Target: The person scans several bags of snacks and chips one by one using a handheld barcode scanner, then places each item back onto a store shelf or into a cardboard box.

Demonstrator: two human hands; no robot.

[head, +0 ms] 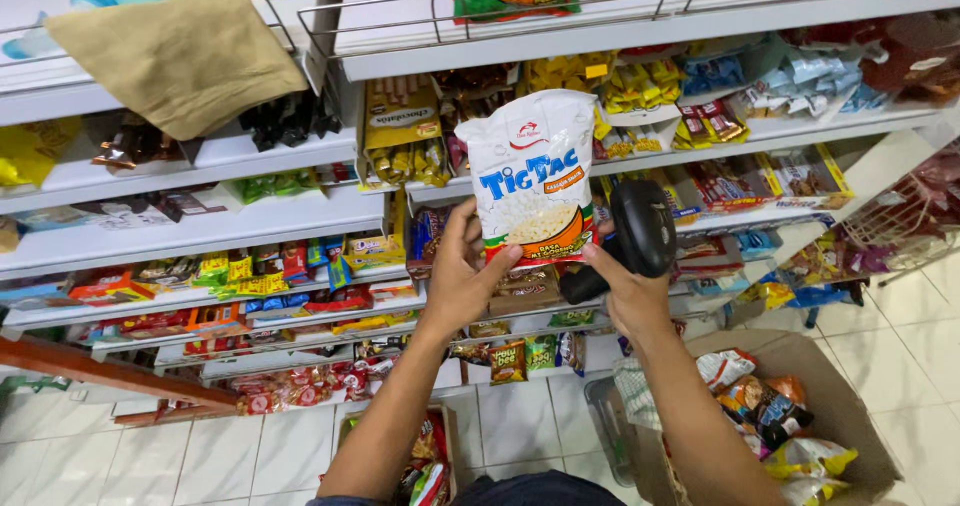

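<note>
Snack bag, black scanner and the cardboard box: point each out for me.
snack bag [530,171], head view, middle of the white front.
black scanner [643,228], head view, rounded head above the right hand.
cardboard box [845,406], head view, bare brown right wall.

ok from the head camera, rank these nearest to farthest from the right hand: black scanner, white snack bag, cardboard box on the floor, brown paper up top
1. black scanner, held in the right hand
2. white snack bag, pinched at its lower right corner, just left
3. cardboard box, lower right on the floor
4. brown paper, top left shelf
</note>
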